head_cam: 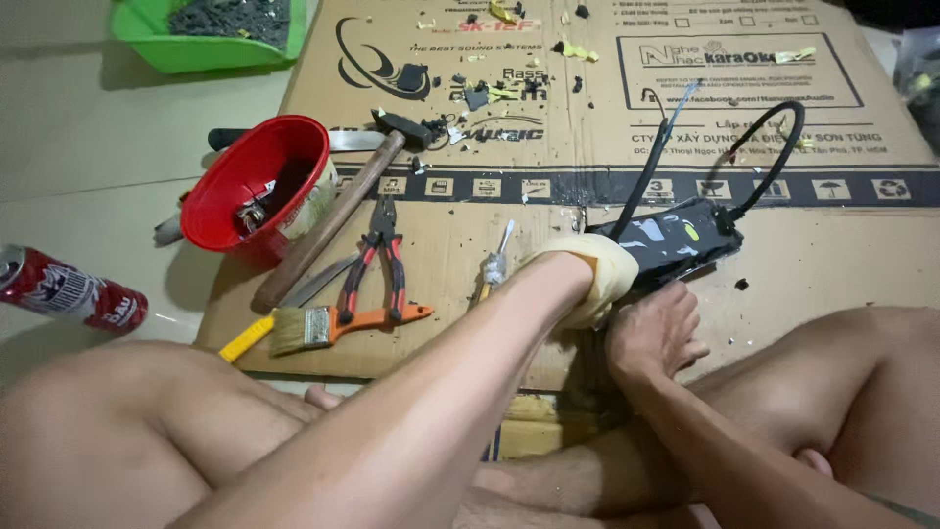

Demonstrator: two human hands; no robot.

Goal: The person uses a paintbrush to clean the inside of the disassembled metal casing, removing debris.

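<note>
Flattened cardboard sheet (548, 137) spread over the floor. Black device (676, 240) with looped cable near its near edge, clamped by gloved left hand (587, 274); bare right hand (651, 333) curled against it (grip unclear). Red bowl (255, 186) at left edge, then hammer (338, 216), pliers (377, 260), brush (313, 328).

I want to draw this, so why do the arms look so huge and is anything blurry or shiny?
In the head view, the wide lens stretches the near arms and knees; the gloved left hand and bare right hand on the black device look small by comparison. The tile floor shows soft glare, the red bowl casts a soft shadow, and the edges look slightly soft.
</note>
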